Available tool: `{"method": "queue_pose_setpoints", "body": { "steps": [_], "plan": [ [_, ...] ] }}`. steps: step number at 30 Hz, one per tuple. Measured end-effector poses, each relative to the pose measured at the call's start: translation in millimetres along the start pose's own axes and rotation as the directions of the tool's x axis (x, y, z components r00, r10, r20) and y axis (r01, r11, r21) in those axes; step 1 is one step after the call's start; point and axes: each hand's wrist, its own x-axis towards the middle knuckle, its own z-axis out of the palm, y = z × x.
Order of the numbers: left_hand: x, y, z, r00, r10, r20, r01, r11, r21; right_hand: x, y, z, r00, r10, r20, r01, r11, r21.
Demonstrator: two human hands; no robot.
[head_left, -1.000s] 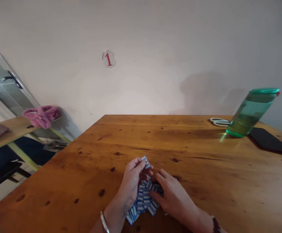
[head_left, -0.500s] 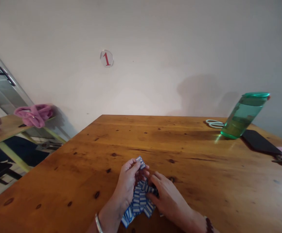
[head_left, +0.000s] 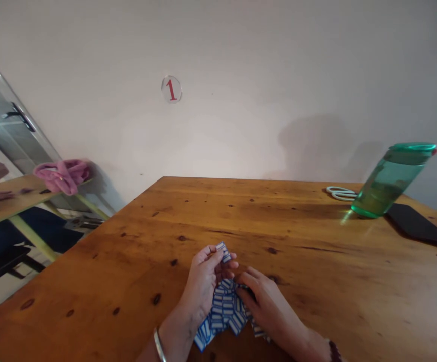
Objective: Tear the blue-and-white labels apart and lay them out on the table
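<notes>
Blue-and-white patterned paper [head_left: 224, 311] – creased, half-folded – pinched by left hand [head_left: 203, 284], pressed flat under right hand [head_left: 267, 306]

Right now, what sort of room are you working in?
Probably a numbered workstation in a shared workroom: a wooden table against a bare wall with a "1" sticker, a second table beside it, and scissors and a green bottle at hand.

The blue-and-white patterned paper [head_left: 224, 311] lies largely hidden under both hands. The dark flat object [head_left: 416, 224] behind the green bottle [head_left: 390, 181] is too indistinct to identify, and the bench [head_left: 316, 236] runs past the right edge.
</notes>
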Motion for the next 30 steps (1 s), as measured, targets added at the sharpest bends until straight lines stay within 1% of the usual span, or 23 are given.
{"method": "queue_pose_setpoints", "body": {
  "steps": [7,13,17,20,22,25,28,30],
  "plan": [
    [3,-6,-4,1.0,0.009,0.003,-0.009,1.0,0.006,1,-1,-1,1.0,-0.017,-0.018,0.017,0.999,0.029],
    [4,-4,-3,1.0,0.007,-0.021,-0.008,0.999,-0.033,1,3,2,0.999,-0.031,-0.032,0.032,0.998,0.054],
    [4,-1,-3,0.998,0.008,-0.058,-0.011,0.998,-0.054,1,5,1,0.996,-0.023,-0.083,0.037,0.986,0.165],
    [4,-1,-2,0.997,-0.006,-0.072,0.0,0.996,-0.086,3,7,0,0.987,0.054,-0.149,-0.009,0.957,0.29],
    [5,-1,-1,0.995,-0.022,-0.094,0.012,0.994,-0.105,6,11,1,0.975,0.133,-0.18,-0.046,0.907,0.419],
    [6,-2,0,0.992,-0.047,-0.115,0.033,0.992,-0.12,9,17,3,0.952,0.264,-0.156,-0.112,0.774,0.623],
    [6,-4,-1,0.995,-0.063,-0.074,0.053,0.99,-0.129,10,19,1,0.926,0.363,-0.106,-0.174,0.658,0.733],
    [6,-5,-3,0.997,-0.068,-0.038,0.063,0.989,-0.132,10,19,-4,0.904,0.422,-0.067,-0.191,0.539,0.82]
  ]
}}
